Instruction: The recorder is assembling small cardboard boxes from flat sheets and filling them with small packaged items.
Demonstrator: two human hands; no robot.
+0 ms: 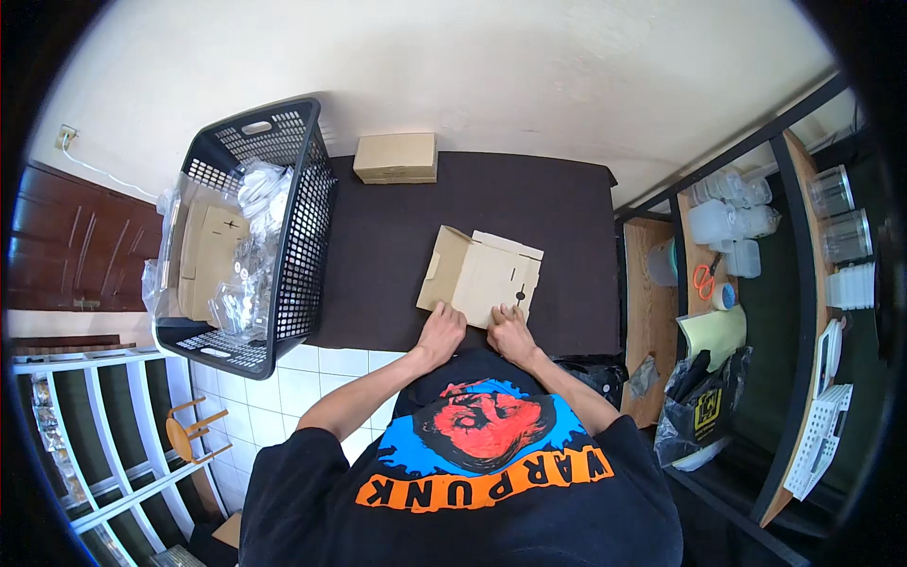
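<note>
A brown cardboard box (pixel 484 276), partly unfolded, lies on the dark table in front of me. Its left panel tilts up along a crease, and small dark printed marks show on the right side. At the near left corner my left hand (pixel 441 333) is closed on the cardboard edge, fingers curled. My right hand (pixel 511 335) pinches the near edge further right, below a round black mark. The thumbs' exact places are hard to make out.
A closed cardboard box (pixel 396 159) sits at the table's far edge by the wall. To the left, a black plastic crate (pixel 300 227) holds flat cardboard and clear plastic bags. On the right, a shelf (pixel 652 312) carries plastic containers, orange scissors (pixel 704 281) and a tape roll (pixel 724 297).
</note>
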